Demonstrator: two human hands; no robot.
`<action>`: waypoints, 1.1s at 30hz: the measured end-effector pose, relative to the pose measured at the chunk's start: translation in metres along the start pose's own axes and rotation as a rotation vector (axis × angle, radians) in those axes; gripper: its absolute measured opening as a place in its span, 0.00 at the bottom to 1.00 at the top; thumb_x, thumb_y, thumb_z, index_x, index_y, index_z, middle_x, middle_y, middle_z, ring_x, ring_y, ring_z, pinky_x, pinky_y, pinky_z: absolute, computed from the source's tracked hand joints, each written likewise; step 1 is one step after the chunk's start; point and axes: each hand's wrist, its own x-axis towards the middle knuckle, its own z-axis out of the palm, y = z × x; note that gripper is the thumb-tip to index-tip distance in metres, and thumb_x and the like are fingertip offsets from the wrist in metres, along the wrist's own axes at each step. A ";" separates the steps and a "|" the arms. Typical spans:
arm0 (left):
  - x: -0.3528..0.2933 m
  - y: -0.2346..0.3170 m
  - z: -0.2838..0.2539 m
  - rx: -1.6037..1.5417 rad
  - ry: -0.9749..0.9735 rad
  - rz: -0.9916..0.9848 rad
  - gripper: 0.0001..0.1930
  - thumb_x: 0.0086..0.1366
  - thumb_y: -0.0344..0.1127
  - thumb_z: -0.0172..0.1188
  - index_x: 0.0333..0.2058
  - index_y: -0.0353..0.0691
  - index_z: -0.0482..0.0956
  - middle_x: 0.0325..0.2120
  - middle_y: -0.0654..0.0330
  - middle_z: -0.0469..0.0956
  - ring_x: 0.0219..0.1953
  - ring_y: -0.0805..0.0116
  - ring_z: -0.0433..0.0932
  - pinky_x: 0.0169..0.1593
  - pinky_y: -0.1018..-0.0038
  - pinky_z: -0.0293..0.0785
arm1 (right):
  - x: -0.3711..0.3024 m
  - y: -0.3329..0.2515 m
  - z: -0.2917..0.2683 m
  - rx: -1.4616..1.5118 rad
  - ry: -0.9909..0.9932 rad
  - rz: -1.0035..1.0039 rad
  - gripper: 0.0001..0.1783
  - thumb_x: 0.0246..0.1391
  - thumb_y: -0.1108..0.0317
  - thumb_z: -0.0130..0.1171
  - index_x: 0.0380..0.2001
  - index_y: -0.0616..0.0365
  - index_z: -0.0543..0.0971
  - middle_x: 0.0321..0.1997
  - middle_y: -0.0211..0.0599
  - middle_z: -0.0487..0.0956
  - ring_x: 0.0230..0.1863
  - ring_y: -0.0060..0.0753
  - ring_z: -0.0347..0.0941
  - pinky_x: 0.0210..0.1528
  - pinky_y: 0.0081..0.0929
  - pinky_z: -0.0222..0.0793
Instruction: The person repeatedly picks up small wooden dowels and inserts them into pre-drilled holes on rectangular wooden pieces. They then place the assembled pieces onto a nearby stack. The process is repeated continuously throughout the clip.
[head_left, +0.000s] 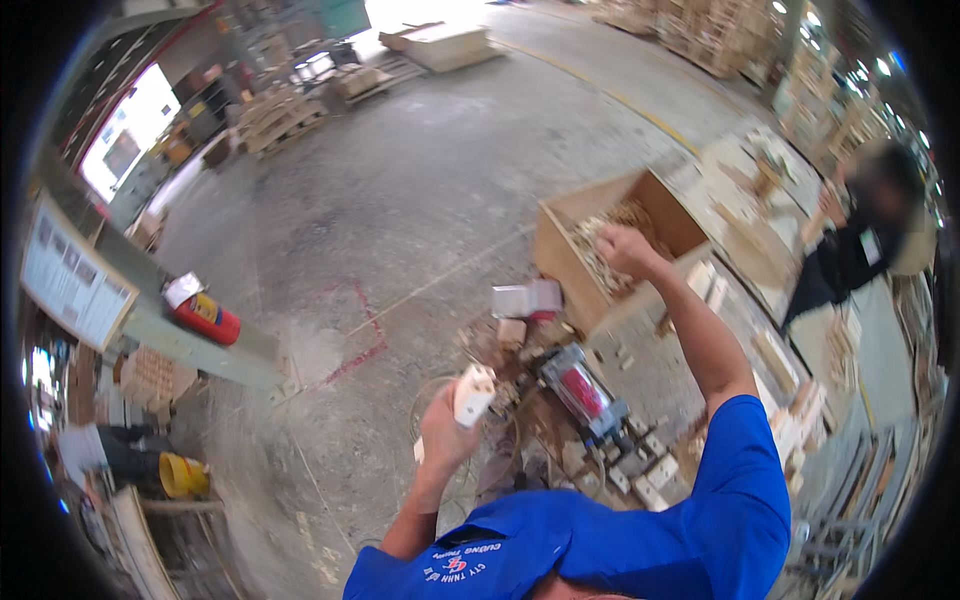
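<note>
My left hand [447, 432] is closed around a pale wooden block [474, 392] that has small holes in its end. My right hand [625, 250] reaches out over an open wooden box [566, 262], its fingers curled together. Whether anything is inside those fingers is hidden. A heap of small light wooden pieces [588, 240] lies in the box, beneath and around the hand. Between my hands and nearer to me sits a clamp-like machine with a clear and red cylinder [583, 392].
Wood pieces [655, 478] lie beside the machine. A person in dark clothing [850, 250] works at the right by a board-covered table [750, 255]. A red fire extinguisher [208, 318] hangs on a post at left. Pallets [280, 118] stand far back.
</note>
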 end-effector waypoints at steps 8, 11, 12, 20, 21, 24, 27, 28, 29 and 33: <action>-0.032 -0.043 -0.006 0.141 0.085 -0.147 0.30 0.59 0.36 0.70 0.62 0.40 0.77 0.54 0.46 0.83 0.58 0.43 0.82 0.60 0.56 0.78 | 0.054 0.048 0.087 -0.135 -1.014 0.044 0.24 0.44 0.63 0.75 0.46 0.62 0.89 0.41 0.53 0.90 0.40 0.48 0.86 0.44 0.46 0.81; -0.023 -0.035 -0.009 0.100 0.061 -0.122 0.30 0.60 0.36 0.69 0.62 0.40 0.77 0.54 0.45 0.83 0.58 0.43 0.82 0.61 0.56 0.78 | 0.036 0.025 0.074 -0.015 -0.815 0.210 0.24 0.45 0.66 0.75 0.48 0.63 0.88 0.39 0.52 0.90 0.40 0.44 0.86 0.43 0.46 0.81; -0.022 -0.040 -0.008 0.123 0.104 -0.063 0.30 0.60 0.36 0.70 0.62 0.40 0.77 0.52 0.45 0.83 0.56 0.42 0.82 0.59 0.55 0.79 | 0.035 0.008 0.068 0.070 -0.745 0.237 0.24 0.46 0.66 0.75 0.48 0.63 0.88 0.39 0.52 0.90 0.39 0.43 0.86 0.43 0.46 0.81; 0.000 -0.012 -0.018 0.086 0.117 0.085 0.31 0.58 0.33 0.71 0.62 0.38 0.78 0.49 0.42 0.84 0.53 0.40 0.83 0.58 0.54 0.80 | 0.031 -0.011 0.009 0.724 -0.317 0.535 0.10 0.73 0.64 0.61 0.41 0.59 0.83 0.28 0.32 0.82 0.21 0.30 0.80 0.21 0.33 0.80; 0.001 -0.009 -0.015 0.055 0.127 0.129 0.31 0.58 0.32 0.72 0.61 0.38 0.78 0.47 0.42 0.84 0.52 0.39 0.83 0.56 0.54 0.80 | 0.025 0.004 0.001 0.817 -0.250 0.561 0.09 0.73 0.64 0.59 0.42 0.58 0.82 0.29 0.32 0.81 0.20 0.30 0.79 0.20 0.33 0.79; -0.017 -0.015 -0.025 0.180 0.180 0.119 0.31 0.58 0.33 0.73 0.61 0.38 0.78 0.48 0.42 0.84 0.52 0.40 0.84 0.57 0.54 0.80 | 0.027 -0.013 0.029 1.104 -0.064 0.720 0.07 0.74 0.66 0.61 0.45 0.59 0.79 0.30 0.32 0.80 0.25 0.28 0.79 0.24 0.28 0.79; -0.021 -0.009 -0.016 0.092 0.196 0.117 0.31 0.57 0.33 0.73 0.61 0.37 0.78 0.49 0.43 0.85 0.52 0.42 0.85 0.58 0.55 0.80 | 0.021 0.019 0.007 1.478 0.044 0.760 0.05 0.75 0.63 0.61 0.45 0.50 0.78 0.36 0.27 0.79 0.33 0.24 0.79 0.30 0.21 0.80; -0.026 -0.007 -0.017 0.124 0.176 0.082 0.31 0.57 0.32 0.73 0.61 0.37 0.79 0.49 0.43 0.85 0.53 0.43 0.85 0.58 0.56 0.80 | 0.022 0.014 0.016 1.621 0.131 0.854 0.05 0.75 0.63 0.60 0.43 0.51 0.78 0.36 0.28 0.80 0.32 0.23 0.79 0.31 0.21 0.81; -0.026 -0.006 -0.009 0.104 0.152 0.081 0.31 0.57 0.30 0.72 0.61 0.37 0.79 0.50 0.44 0.85 0.53 0.44 0.85 0.58 0.57 0.80 | 0.012 0.035 0.001 1.786 0.060 0.768 0.06 0.76 0.64 0.59 0.42 0.52 0.78 0.33 0.30 0.80 0.30 0.23 0.78 0.29 0.20 0.81; -0.035 -0.007 -0.010 0.044 0.136 0.014 0.32 0.55 0.27 0.71 0.61 0.37 0.79 0.51 0.45 0.85 0.54 0.46 0.86 0.58 0.60 0.80 | 0.015 0.009 -0.001 2.380 0.080 0.630 0.07 0.76 0.68 0.56 0.40 0.57 0.78 0.26 0.27 0.73 0.23 0.18 0.65 0.22 0.16 0.62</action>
